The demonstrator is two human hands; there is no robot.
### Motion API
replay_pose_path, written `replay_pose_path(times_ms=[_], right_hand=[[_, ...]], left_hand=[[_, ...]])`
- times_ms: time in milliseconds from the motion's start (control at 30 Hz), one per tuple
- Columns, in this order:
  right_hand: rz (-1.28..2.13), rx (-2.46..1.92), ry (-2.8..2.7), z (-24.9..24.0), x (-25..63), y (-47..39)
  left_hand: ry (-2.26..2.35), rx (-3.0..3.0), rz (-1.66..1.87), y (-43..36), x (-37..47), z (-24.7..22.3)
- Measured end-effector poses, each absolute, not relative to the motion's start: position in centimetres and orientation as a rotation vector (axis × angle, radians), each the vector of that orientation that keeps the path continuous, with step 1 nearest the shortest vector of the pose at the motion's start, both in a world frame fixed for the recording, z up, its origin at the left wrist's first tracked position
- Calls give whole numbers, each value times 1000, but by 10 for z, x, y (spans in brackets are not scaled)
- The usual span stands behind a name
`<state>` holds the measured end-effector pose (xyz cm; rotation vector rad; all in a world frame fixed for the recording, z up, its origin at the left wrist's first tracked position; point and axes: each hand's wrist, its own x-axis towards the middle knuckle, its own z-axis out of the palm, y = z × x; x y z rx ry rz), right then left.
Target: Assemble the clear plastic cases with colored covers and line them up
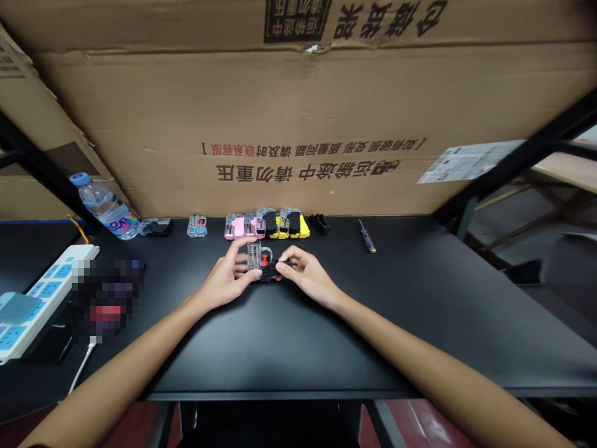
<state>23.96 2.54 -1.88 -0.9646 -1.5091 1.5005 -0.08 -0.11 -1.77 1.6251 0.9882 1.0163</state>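
Both of my hands hold one small clear plastic case (254,254) with a red part and a black part inside its outline, just above the table's middle. My left hand (231,274) grips the case's left side, thumb below and fingers above. On the right, my right hand (301,270) pinches the black part (270,269) between thumb and fingers. Behind the hands lies a row of similar clear cases with pink (239,228), black (268,223) and yellow (304,228) parts. Another clear case with a red part (197,225) sits to their left.
A screwdriver (367,238) and a black piece (319,224) lie at the back. To the left are a water bottle (109,208), a black case (157,228), a white power strip (56,274) and a cable (81,367). Cardboard (303,106) stands behind the black table (280,348).
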Motion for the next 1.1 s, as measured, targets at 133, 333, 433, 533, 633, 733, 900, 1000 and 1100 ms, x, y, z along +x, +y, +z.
replay_pose_path(times_ms=[133, 333, 433, 533, 633, 733, 900, 1000, 1100], right_hand=[[1441, -964, -1541, -21, 240, 24], [1395, -929, -1548, -27, 239, 23], [1347, -932, -1557, -28, 238, 22], [1335, -956, -1538, -26, 237, 21], [1422, -949, -1450, -23, 238, 21], [1481, -945, -1361, -22, 238, 22], [1478, -967, -1334, -24, 238, 23], [1451, -982, -1362, -25, 237, 23], [1443, -983, -1431, -23, 237, 22]], left_hand=[[988, 1744, 1067, -3, -3, -17], [965, 1894, 1083, -2, -6, -19], [963, 1908, 1058, -2, -6, -18], [1009, 1873, 979, -3, -6, -14], [1020, 1789, 904, -4, -6, -11], [986, 1711, 886, -4, -5, -8], [1000, 1646, 908, -1, -5, -6], [1010, 1615, 906, 0, -6, -9], [1014, 1599, 908, 1, -6, -11]])
